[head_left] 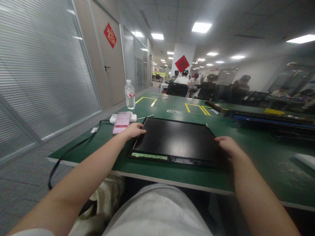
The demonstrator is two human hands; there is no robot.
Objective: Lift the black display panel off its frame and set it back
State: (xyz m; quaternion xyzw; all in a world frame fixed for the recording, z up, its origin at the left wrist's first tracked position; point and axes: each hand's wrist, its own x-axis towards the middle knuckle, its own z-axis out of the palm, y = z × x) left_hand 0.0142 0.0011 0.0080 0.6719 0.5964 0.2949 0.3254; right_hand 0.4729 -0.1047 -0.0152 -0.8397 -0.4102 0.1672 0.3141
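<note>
A black flat display panel [176, 136] lies on the green table in front of me, its dark screen side up. A strip of green circuit board [149, 156] shows along its near edge, towards the left. My left hand [135, 130] grips the panel's left edge, thumb over the top face and fingers partly hidden. On the opposite side, my right hand [227, 144] pinches the right edge, the fingertips mostly out of sight below the rim.
A phone [122, 123] and a white power strip [133, 117] with a black cable lie left of the panel. Behind them stands a water bottle [130, 95]. Long dark strips and blue-edged parts [261, 120] are at the right. Several people sit farther back.
</note>
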